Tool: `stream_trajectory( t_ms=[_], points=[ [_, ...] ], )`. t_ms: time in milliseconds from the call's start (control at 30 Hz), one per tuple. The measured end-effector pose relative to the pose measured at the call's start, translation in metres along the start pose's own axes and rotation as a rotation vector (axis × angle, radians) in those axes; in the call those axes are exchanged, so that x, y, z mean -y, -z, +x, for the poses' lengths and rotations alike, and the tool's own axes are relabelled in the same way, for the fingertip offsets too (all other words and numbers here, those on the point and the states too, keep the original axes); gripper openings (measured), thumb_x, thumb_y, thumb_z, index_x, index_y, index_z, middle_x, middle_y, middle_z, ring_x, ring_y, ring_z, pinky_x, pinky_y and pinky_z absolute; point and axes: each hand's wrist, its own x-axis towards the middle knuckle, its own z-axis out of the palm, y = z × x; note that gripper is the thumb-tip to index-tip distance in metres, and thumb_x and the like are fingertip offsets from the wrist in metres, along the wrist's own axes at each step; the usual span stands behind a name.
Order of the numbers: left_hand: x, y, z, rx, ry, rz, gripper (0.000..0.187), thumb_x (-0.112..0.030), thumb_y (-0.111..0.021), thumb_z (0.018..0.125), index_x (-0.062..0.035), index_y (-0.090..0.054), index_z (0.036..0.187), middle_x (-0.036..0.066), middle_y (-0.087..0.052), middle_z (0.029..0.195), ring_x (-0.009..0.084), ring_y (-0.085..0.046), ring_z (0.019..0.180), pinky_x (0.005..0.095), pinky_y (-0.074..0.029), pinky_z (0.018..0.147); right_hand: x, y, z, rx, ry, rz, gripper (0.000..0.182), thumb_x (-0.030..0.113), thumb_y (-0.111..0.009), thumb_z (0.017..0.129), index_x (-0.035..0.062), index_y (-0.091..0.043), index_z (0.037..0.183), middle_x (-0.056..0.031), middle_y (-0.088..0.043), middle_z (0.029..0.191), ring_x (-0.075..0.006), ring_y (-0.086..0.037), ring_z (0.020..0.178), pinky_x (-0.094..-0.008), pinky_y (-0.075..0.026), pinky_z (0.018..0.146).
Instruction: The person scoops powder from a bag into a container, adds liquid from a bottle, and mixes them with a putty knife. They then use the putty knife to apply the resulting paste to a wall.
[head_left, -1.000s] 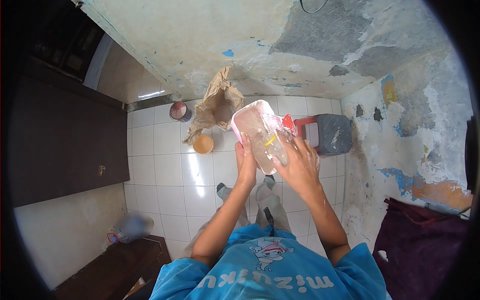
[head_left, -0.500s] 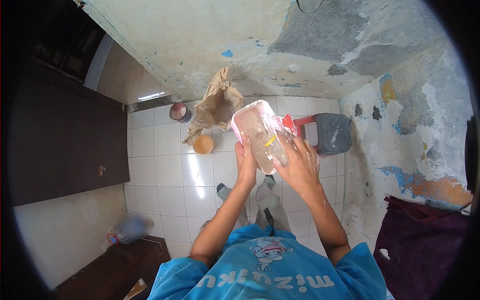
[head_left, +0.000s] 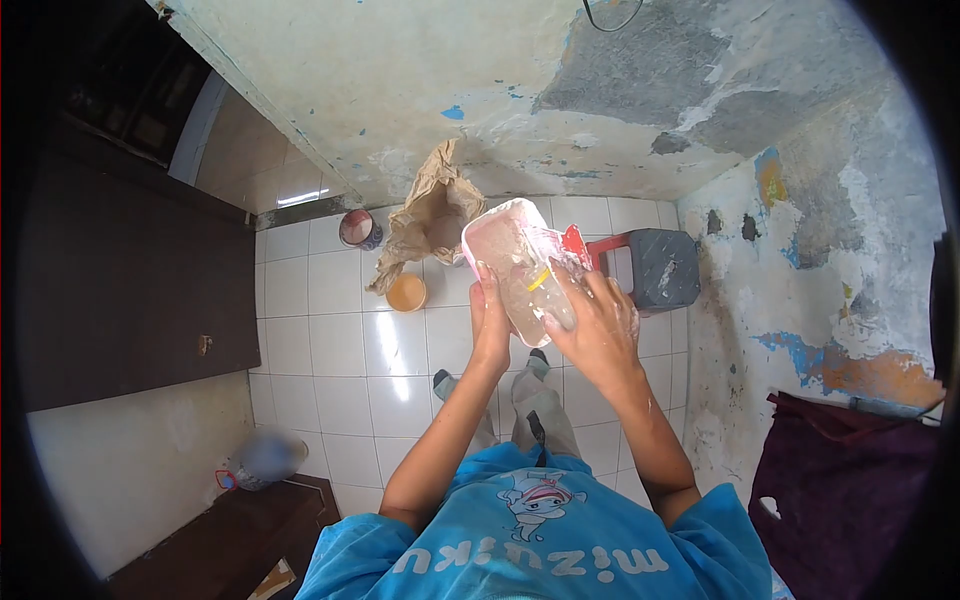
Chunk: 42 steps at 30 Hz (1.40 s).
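Note:
A pink-and-white plastic tub (head_left: 490, 225), smeared with pale paste, is held tilted in front of me. My left hand (head_left: 490, 315) grips its left side, thumb over the rim. Fingers curled, my right hand (head_left: 598, 315) reaches over the tub's right side, with white paste on its fingers. Between its thumb and fingers lies a flat pale piece with a yellow strip (head_left: 539, 279); its outline is partly hidden by paste and the hand. Beyond the fingers, a red paste-smeared piece (head_left: 574, 241) shows at the tub's far right edge.
A crumpled brown paper bag (head_left: 432, 215) stands open by the wall. Near it are a paint can (head_left: 359, 229) and an orange-lined container (head_left: 406, 292). A grey-topped red stool (head_left: 664, 270) is at the right. Dark cloth (head_left: 835, 500) hangs lower right; a dark cabinet door (head_left: 140, 280) is left.
The yellow-striped piece has shifted slightly within the tub along with small movements of my right fingers. Both hands stay on the tub in nearly the same place.

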Motion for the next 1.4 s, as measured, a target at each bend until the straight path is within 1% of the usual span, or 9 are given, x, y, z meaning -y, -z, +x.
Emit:
stream_trajectory(
  t_ms=[633,833,1033,1100,1133,1200,1233,1300,1400],
  points=[
    [-0.013,-0.004,-0.006,0.055,0.059,-0.018,0.104,-0.087,-0.033,0.09,-0.0109,-0.02,0.16,0.015,-0.034,0.159,0.0325,-0.041,0.143,0.0528,-0.044,0.108,-0.006,0.001,0.001,-0.077,0.039,0.034,0.067,0.027,-0.082,0.075,0.0129,-0.062,0.138,-0.0111,-0.06,0.106,-0.0305,-0.062,0.094,-0.0449,-0.053,0.083],
    [-0.01,-0.002,-0.003,0.051,0.058,0.014,0.105,-0.087,-0.033,0.089,-0.0102,-0.021,0.16,0.016,-0.034,0.158,0.0333,-0.042,0.142,0.0528,-0.045,0.107,-0.012,-0.006,0.0,-0.2,0.05,0.234,0.068,0.019,-0.084,0.071,0.0104,-0.063,0.135,-0.0125,-0.063,0.101,-0.0318,-0.064,0.092,-0.0439,-0.054,0.08],
    [-0.002,-0.002,0.006,0.112,0.053,-0.004,0.1,-0.084,-0.033,0.093,-0.0093,-0.022,0.159,0.018,-0.039,0.156,0.0338,-0.045,0.141,0.0514,-0.047,0.107,-0.024,-0.01,-0.009,-0.265,0.032,0.504,0.072,0.008,-0.084,0.068,0.006,-0.06,0.136,-0.0163,-0.066,0.111,-0.0342,-0.066,0.099,-0.0435,-0.054,0.085],
    [0.001,-0.007,0.007,0.026,-0.035,0.03,0.092,-0.08,-0.03,0.096,0.0009,-0.04,0.138,0.013,-0.062,0.114,0.0164,-0.066,0.09,0.0291,-0.054,0.063,-0.03,-0.011,-0.013,-0.323,0.031,0.605,0.074,0.004,-0.082,0.069,0.0015,-0.056,0.138,-0.0187,-0.066,0.121,-0.0335,-0.067,0.109,-0.0424,-0.053,0.093],
    [0.0,-0.009,0.006,0.029,-0.031,0.034,0.092,-0.08,-0.03,0.096,0.0009,-0.04,0.138,0.013,-0.062,0.114,0.0164,-0.066,0.09,0.0291,-0.054,0.063,-0.033,-0.011,-0.016,-0.325,0.025,0.606,0.074,0.004,-0.082,0.069,0.0015,-0.056,0.138,-0.0187,-0.066,0.121,-0.0335,-0.067,0.109,-0.0424,-0.053,0.093],
    [-0.003,-0.012,0.004,0.087,-0.046,0.007,0.095,-0.081,-0.029,0.096,-0.0011,-0.037,0.146,0.015,-0.061,0.127,0.0221,-0.068,0.106,0.035,-0.059,0.077,-0.04,-0.012,-0.019,-0.354,0.02,0.717,0.075,0.003,-0.08,0.069,-0.0012,-0.053,0.14,-0.0199,-0.064,0.129,-0.0319,-0.065,0.118,-0.0418,-0.05,0.101],
    [-0.004,-0.013,0.004,0.089,-0.044,0.011,0.095,-0.081,-0.029,0.096,-0.0011,-0.037,0.146,0.015,-0.061,0.127,0.0221,-0.068,0.106,0.035,-0.059,0.077,-0.043,-0.013,-0.022,-0.357,0.015,0.718,0.075,0.003,-0.08,0.069,-0.0012,-0.053,0.14,-0.0199,-0.064,0.129,-0.0319,-0.065,0.118,-0.0418,-0.05,0.101],
    [-0.006,-0.014,0.003,0.131,-0.021,-0.019,0.096,-0.081,-0.029,0.095,-0.0041,-0.032,0.153,0.017,-0.055,0.141,0.0276,-0.063,0.123,0.0416,-0.058,0.092,-0.048,-0.014,-0.026,-0.36,-0.043,0.81,0.075,0.003,-0.077,0.07,-0.0033,-0.051,0.14,-0.0199,-0.062,0.133,-0.0297,-0.062,0.122,-0.0412,-0.047,0.105],
    [-0.009,-0.017,0.002,0.157,-0.01,-0.023,0.098,-0.081,-0.029,0.095,-0.005,-0.028,0.155,0.017,-0.05,0.147,0.0299,-0.057,0.131,0.045,-0.054,0.101,-0.055,-0.021,-0.033,-0.389,-0.077,0.973,0.075,0.007,-0.076,0.072,-0.0045,-0.049,0.141,-0.0198,-0.061,0.133,-0.0292,-0.06,0.123,-0.0416,-0.045,0.108]
  ],
)
